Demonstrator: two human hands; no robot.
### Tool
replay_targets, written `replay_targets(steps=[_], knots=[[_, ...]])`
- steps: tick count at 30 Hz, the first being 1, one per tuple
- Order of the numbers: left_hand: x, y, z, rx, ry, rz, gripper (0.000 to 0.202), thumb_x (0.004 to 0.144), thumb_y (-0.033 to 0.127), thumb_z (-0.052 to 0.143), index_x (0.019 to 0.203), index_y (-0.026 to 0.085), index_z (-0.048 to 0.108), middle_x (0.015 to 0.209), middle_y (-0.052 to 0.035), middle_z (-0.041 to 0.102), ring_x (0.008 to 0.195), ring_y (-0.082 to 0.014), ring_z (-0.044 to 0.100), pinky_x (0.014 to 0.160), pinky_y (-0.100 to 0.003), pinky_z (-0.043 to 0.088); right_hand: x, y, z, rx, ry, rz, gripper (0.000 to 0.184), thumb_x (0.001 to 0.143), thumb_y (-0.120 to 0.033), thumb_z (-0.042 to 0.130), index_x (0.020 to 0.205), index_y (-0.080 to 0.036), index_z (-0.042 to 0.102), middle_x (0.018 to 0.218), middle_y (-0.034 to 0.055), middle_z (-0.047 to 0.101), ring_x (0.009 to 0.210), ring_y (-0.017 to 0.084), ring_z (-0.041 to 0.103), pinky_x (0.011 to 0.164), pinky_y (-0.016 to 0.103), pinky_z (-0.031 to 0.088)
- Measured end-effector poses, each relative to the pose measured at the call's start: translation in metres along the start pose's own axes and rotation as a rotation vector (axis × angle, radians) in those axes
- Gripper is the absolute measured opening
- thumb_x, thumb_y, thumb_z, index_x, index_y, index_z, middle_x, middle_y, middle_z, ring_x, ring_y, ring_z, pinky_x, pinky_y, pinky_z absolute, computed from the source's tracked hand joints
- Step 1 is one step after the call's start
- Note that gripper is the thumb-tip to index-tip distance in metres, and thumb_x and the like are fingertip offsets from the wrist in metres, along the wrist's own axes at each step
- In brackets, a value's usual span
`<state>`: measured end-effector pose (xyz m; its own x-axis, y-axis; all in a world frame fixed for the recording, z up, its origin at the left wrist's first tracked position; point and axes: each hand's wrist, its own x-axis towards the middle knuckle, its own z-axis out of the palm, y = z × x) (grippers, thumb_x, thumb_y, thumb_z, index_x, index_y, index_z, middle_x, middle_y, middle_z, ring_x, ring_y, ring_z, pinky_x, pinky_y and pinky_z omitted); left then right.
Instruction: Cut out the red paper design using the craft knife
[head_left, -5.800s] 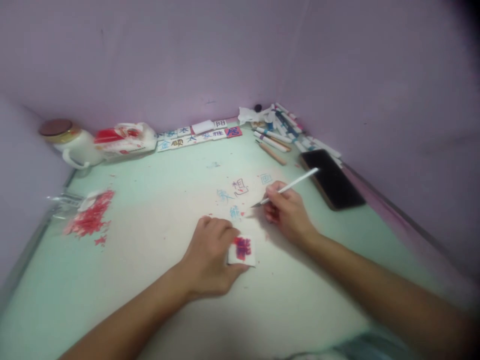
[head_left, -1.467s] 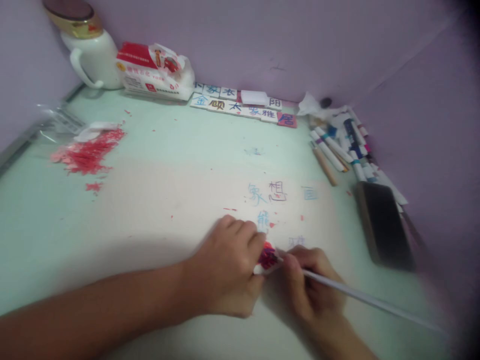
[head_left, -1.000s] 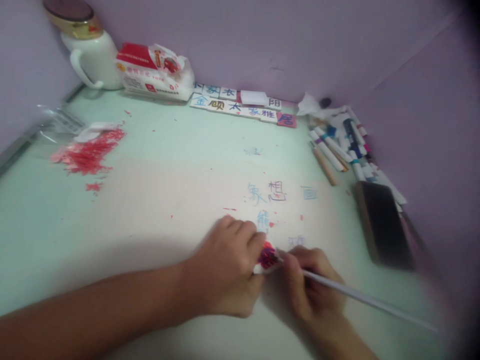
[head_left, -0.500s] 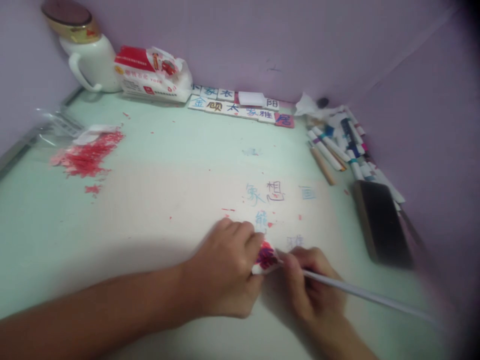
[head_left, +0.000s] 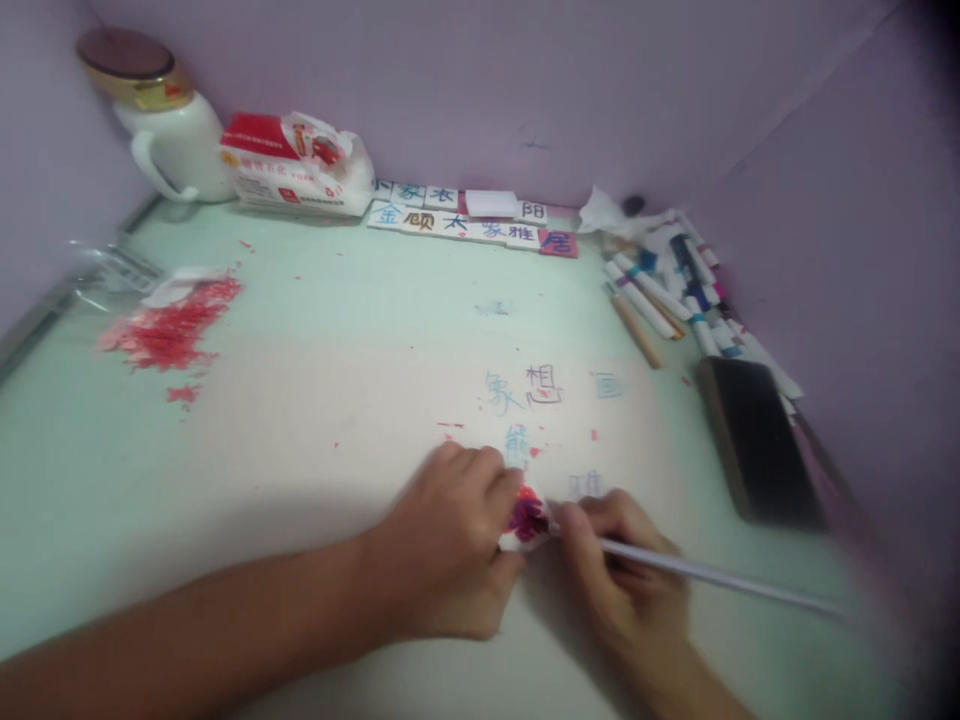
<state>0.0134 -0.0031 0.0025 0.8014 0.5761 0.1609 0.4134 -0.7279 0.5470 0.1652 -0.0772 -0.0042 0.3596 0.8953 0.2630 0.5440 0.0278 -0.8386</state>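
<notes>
My left hand (head_left: 450, 545) is closed around a small white block (head_left: 529, 515), its thumb and fingers pinching the edges. The block's face is red with dark purple markings, and part of it is hidden under the fingers. A slim, silver-grey carving knife (head_left: 720, 575) is gripped in my right hand (head_left: 630, 575) like a pen. Its long handle points to the lower right, and its tip meets the right edge of the block's face, too blurred to make out clearly. Both hands rest low over the table, close together.
A pile of red shavings (head_left: 172, 325) lies at the left beside a clear plastic bag (head_left: 112, 270). Character tiles (head_left: 457, 225) line the back wall near a tissue pack (head_left: 296, 170) and a lidded white mug (head_left: 180, 145). Markers (head_left: 645, 295) and a phone (head_left: 757, 440) are at the right.
The camera view has shifted slightly, so the background sits a little lower and further left. Both hands keep their grips, with the knife tip still at the block's right side.
</notes>
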Motion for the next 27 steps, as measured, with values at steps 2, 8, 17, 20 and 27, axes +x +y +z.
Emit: replay_targets(steps=[2, 8, 17, 20, 27], knots=[[0.0, -0.001, 0.0, 0.001, 0.0, -0.004, 0.025, 0.078, 0.022, 0.056, 0.101, 0.01, 0.056, 0.084, -0.0101, 0.054, 0.079, -0.0246, 0.049, 0.072, -0.039, 0.041, -0.002, -0.001, 0.0, -0.003, 0.004, 0.016, 0.028, 0.087, -0.018, 0.057, 0.062, -0.021, 0.046, 0.049, -0.0083, 0.04, 0.043, 0.006, 0.032, 0.043, 0.02, 0.027], [0.001, -0.003, 0.003, 0.047, 0.051, 0.032, 0.045, 0.076, 0.027, 0.064, 0.114, 0.007, 0.052, 0.086, -0.0101, 0.056, 0.077, -0.0241, 0.05, 0.072, -0.039, 0.041, 0.0, -0.003, 0.003, 0.051, 0.021, 0.062, 0.029, 0.088, -0.021, 0.057, 0.061, -0.02, 0.046, 0.049, -0.0086, 0.041, 0.043, 0.005, 0.033, 0.043, 0.019, 0.028], [-0.001, -0.004, 0.006, 0.138, 0.071, 0.052, 0.059, 0.073, 0.054, 0.072, 0.107, 0.009, 0.055, 0.081, -0.0067, 0.058, 0.072, -0.0238, 0.053, 0.073, -0.039, 0.04, 0.002, -0.003, 0.004, 0.075, 0.041, 0.086, 0.029, 0.086, -0.022, 0.059, 0.059, -0.02, 0.047, 0.049, -0.0086, 0.041, 0.043, 0.005, 0.035, 0.042, 0.018, 0.029], [-0.003, -0.002, -0.001, 0.1, -0.053, 0.017, 0.054, 0.078, 0.035, 0.069, 0.12, 0.008, 0.048, 0.089, -0.0094, 0.059, 0.079, -0.025, 0.053, 0.074, -0.039, 0.04, 0.003, -0.002, 0.004, 0.076, 0.043, 0.086, 0.03, 0.086, -0.022, 0.059, 0.059, -0.02, 0.047, 0.05, -0.0084, 0.041, 0.044, 0.005, 0.035, 0.043, 0.019, 0.028], [-0.003, -0.002, -0.003, 0.077, -0.07, -0.038, 0.03, 0.077, 0.024, 0.062, 0.103, 0.012, 0.054, 0.083, -0.0074, 0.057, 0.074, -0.0234, 0.051, 0.072, -0.038, 0.039, 0.002, -0.002, 0.005, 0.148, 0.017, 0.128, 0.033, 0.087, -0.025, 0.059, 0.058, -0.02, 0.045, 0.047, -0.0083, 0.041, 0.042, 0.006, 0.033, 0.043, 0.02, 0.027]])
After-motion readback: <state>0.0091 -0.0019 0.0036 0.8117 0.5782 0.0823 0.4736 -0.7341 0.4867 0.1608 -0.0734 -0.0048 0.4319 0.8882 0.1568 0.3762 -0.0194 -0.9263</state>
